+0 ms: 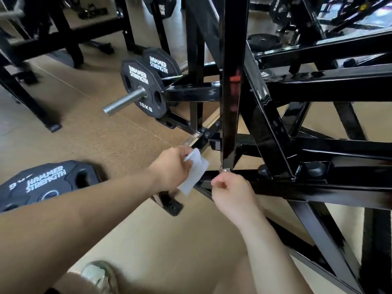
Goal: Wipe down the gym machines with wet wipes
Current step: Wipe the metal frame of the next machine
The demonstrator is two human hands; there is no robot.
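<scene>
Filling the right and centre of the view, the black steel machine frame (297,90) is a lattice of glossy square tubes, with one upright post (230,102) running down the middle to meet a low horizontal bar (307,187) near the floor (106,132). That floor is tan and speckled. Another black rack (70,39) stands well apart at the back left.

On the frame's left side a weight plate marked 10KG (140,81) sits on a chrome peg (125,100) that pokes out toward the camera, and a second plate (159,62) hangs just behind it. A third plate (46,181) lies flat on the floor at the lower left, partly behind the left forearm.

Both bare arms reach in from below. The left hand (171,168) is near the foot of the upright post, its grip closed around a white wet wipe (196,172), which hangs folded from the fingers, just beside the low bar's left end. The right hand (232,189) is in front of the low bar, directly under the post, fingers curled. Something small and shiny shows at its fingertips, but blur hides whether the grip holds it or anything else, so that cannot be told.

A pale shoe (99,274) shows at the bottom edge.
</scene>
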